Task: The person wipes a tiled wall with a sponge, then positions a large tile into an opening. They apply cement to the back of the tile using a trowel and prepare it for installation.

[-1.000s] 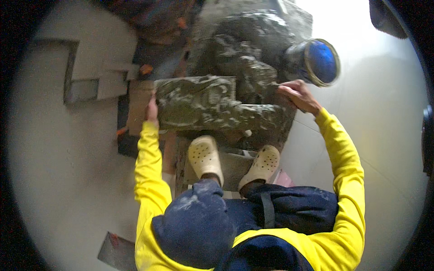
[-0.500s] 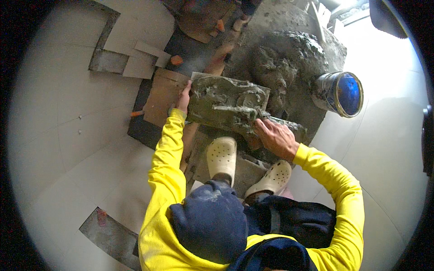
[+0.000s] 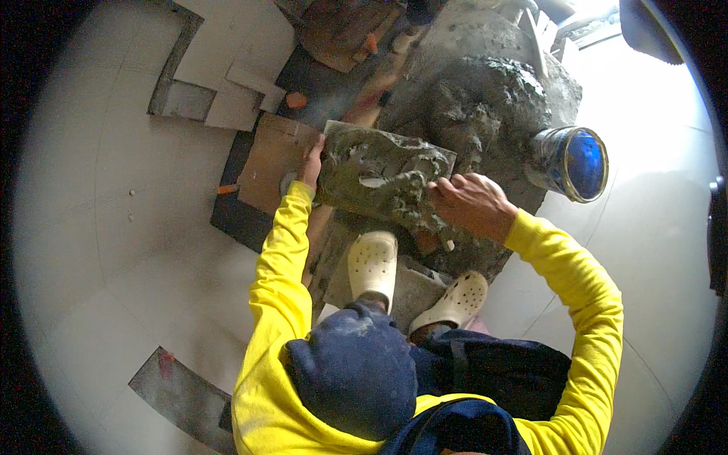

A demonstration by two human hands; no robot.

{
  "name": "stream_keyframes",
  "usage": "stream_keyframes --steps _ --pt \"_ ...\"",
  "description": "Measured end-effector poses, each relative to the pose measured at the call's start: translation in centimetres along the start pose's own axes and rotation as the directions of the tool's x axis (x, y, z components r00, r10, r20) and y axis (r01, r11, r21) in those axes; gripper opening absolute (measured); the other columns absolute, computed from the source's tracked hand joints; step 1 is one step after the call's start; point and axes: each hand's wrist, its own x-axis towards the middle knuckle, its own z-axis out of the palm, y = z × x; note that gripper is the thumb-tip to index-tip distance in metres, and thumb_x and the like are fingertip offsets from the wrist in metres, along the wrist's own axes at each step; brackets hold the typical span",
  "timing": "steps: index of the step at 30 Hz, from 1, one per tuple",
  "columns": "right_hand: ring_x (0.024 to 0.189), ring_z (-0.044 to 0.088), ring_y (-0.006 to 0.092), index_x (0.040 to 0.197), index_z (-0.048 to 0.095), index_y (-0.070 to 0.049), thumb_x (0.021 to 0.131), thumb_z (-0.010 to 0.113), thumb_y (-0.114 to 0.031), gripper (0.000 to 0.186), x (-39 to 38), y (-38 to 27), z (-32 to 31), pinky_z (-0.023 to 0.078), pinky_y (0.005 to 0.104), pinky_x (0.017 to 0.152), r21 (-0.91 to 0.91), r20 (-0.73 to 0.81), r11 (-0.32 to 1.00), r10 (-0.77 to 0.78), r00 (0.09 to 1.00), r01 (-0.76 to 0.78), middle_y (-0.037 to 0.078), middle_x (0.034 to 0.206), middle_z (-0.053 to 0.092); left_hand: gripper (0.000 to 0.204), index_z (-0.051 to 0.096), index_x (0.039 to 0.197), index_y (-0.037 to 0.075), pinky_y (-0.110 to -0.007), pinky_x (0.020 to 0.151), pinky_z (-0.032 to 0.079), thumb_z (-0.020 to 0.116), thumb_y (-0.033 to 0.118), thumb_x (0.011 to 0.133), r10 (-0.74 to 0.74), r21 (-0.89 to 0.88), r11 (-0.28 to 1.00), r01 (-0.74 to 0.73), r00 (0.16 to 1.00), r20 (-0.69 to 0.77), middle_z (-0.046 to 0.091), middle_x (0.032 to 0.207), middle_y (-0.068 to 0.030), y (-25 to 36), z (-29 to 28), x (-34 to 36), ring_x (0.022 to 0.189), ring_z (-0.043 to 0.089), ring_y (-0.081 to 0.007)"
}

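Observation:
A rectangular tile [image 3: 328, 129] lies across the middle, its top thickly spread with wet grey mortar [image 3: 379, 163]. At its left edge, my left hand [image 3: 310, 163] is closed with fingers and thumb gripping the side. My right hand [image 3: 475, 203] is curled at the tile's right end, around what looks like a mortar-coated trowel [image 3: 431, 218]. Most of that tool is hidden by the fist and the mortar. Ridges and lumps show in the mortar beside my right fingers.
A big mortar heap [image 3: 485, 106] lies beyond the tile. A bucket with a blue inside [image 3: 584, 163] stands to its right. Brown cardboard [image 3: 277, 159] and cut tiles [image 3: 235, 98] lie at left. My cream clogs [image 3: 373, 262] are just below the tile.
My right hand has risen slightly and shifted right, its fingers now more tightly curled. The mortar at the tile's right end has been reshaped. My left hand has hardly moved.

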Motion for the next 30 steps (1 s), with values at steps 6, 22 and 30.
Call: stream_keyframes --steps 6,22,30 --pt "0.07 0.067 0.0401 0.1 0.063 0.002 0.095 0.061 -0.018 0.021 1.5 1.6 1.3 0.054 0.0494 0.063 0.432 0.009 0.891 0.147 0.989 -0.137 0.02 0.082 0.065 0.089 0.058 0.139 -0.008 -0.04 0.111 0.04 0.057 0.069 0.095 -0.123 0.195 0.972 0.131 0.991 -0.05 0.057 0.144 -0.0239 1.0 0.7 1.0 0.133 0.053 -0.0343" --pt "0.074 0.071 0.0339 0.11 0.064 0.001 0.096 0.056 -0.015 0.022 0.6 2.3 -0.1 0.054 0.0481 0.061 0.377 0.223 0.885 0.2 0.954 -0.273 0.019 0.081 0.066 0.072 0.056 0.144 0.0 -0.037 0.11 0.041 0.054 0.058 0.102 -0.157 -0.258 0.946 0.197 0.974 0.165 0.058 0.145 -0.0098 0.4 0.7 -0.1 0.127 0.057 -0.0261" --pt "0.042 0.048 0.0114 0.081 0.061 -0.003 0.109 0.05 -0.037 0.046 -1.0 0.1 -3.4 0.041 0.0335 0.041 0.798 0.603 -0.157 0.172 0.779 -0.582 0.002 0.057 0.055 0.078 0.055 0.145 -0.001 -0.037 0.112 0.039 0.053 0.062 0.101 -0.13 -0.214 0.963 0.163 0.979 0.159 0.055 0.149 -0.0126 -4.2 -1.6 2.1 0.132 0.054 -0.0276"
